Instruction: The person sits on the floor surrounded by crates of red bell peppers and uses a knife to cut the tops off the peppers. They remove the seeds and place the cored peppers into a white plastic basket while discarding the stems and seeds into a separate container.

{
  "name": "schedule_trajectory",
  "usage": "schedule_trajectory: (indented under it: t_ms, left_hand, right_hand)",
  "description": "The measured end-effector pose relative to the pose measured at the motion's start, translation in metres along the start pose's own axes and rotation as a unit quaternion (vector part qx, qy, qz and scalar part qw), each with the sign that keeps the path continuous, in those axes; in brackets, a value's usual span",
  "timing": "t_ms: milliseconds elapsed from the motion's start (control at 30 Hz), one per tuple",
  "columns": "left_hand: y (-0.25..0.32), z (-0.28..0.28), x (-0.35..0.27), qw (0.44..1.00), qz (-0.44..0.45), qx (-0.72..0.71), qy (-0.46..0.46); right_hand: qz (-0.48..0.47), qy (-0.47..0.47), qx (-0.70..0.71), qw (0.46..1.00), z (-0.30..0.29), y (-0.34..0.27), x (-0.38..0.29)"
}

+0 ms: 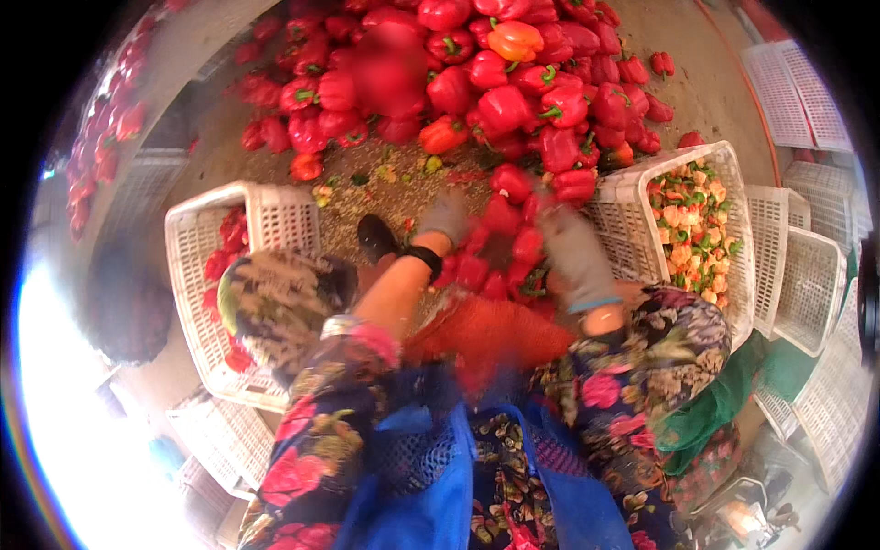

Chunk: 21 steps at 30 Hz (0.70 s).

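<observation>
My left hand [443, 220], in a grey glove with a black band at the wrist, is beside red bell peppers close to my shoe; motion blurs its fingers. My right hand [574, 240], in a longer grey glove with a blue cuff, reaches over the peppers by the right crate and is blurred too. Whether either hand grips something cannot be made out. Between the hands lie several red bell peppers [500, 214], in front of a red cloth [488, 330] at my lap. Beyond them spreads a large heap of red bell peppers [505, 110] with an orange one [515, 41].
A white plastic crate [282, 216] at the left contains red pieces. Another white crate [619, 210] at the right is tipped and holds cut pepper cores [687, 240]. Seeds and scraps [392, 172] cover the floor ahead. More crates [811, 275] and green netting [715, 412] lie at the right.
</observation>
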State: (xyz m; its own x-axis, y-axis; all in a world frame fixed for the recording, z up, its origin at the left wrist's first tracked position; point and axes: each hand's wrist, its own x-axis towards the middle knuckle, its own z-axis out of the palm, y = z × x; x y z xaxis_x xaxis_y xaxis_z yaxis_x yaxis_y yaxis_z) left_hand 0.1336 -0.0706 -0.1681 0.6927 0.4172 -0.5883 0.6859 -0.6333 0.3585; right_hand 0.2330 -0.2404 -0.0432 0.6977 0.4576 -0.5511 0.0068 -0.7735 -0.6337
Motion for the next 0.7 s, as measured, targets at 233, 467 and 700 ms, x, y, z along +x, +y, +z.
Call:
schedule_trajectory:
  t_ms: [233, 467, 700]
  left_hand:
    - [-0.007, 0.087, 0.055, 0.981, 0.066, 0.133, -0.128]
    - [-0.031, 0.042, 0.029, 0.687, -0.121, -0.711, -0.09]
    - [-0.004, -0.022, -0.013, 0.527, 0.071, -0.844, 0.068]
  right_hand:
    - [0.082, -0.056, 0.072, 0.992, 0.055, 0.062, 0.023]
    - [0.213, -0.07, 0.439, 0.87, 0.047, 0.04, 0.033]
    - [0.094, -0.208, 0.448, 0.865, 0.059, -0.029, -0.005]
